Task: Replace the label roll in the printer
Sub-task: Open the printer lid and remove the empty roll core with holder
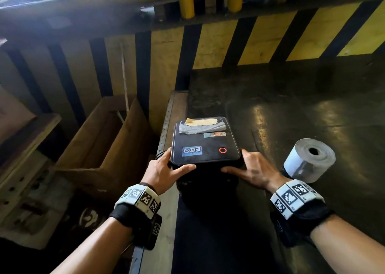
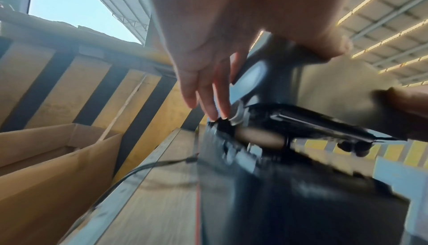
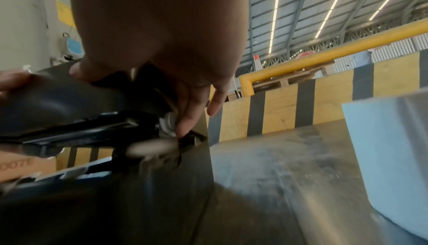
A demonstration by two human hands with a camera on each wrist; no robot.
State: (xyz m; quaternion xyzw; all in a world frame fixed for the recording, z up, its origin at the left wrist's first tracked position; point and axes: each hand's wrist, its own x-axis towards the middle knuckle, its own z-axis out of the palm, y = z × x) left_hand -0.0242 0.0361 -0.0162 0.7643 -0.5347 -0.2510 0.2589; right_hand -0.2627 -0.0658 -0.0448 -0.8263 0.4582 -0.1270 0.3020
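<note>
The black rectangular plastic label printer [image 1: 205, 142] is carrying a blue sticker [image 1: 191, 151] on its lid, its large pale characters looking like "ECO" seen upside down, with smaller print too blurred to read. In the right wrist view, a brown cardboard box [image 3: 20, 164] at the left edge is showing inverted letters resembling "OOTE", cut off by the frame.

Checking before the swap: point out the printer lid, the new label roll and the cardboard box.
printer lid [image 1: 205, 146]: head view, top panel.
label roll [image 1: 303, 165]: head view, white outer wrap.
cardboard box [image 1: 125, 140]: head view, right wall.
</note>
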